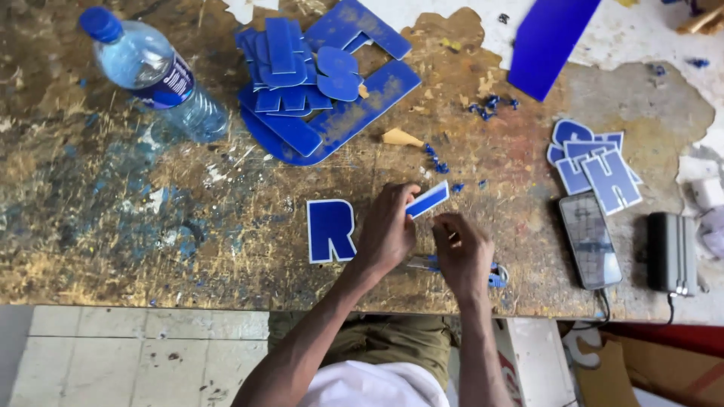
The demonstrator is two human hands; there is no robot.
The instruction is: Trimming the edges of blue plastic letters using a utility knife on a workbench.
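Note:
My left hand (386, 230) pinches a small blue strip with a white edge (427, 200), tilted up to the right above a worn, paint-stained wooden table (151, 226). My right hand (461, 252) is curled just beside it, fingers closed near the strip's lower end; what it grips is hidden. A blue-handled tool (494, 277) lies under my right hand. A blue cut-out letter with a white outline (329, 230) lies flat just left of my left hand.
A pile of blue plastic offcuts (317, 90) sits at the back centre, a water bottle (151, 71) at the back left. To the right lie stacked blue letters (596, 166), a blue sheet (547, 41), a phone (590, 240) and a dark box (671, 252).

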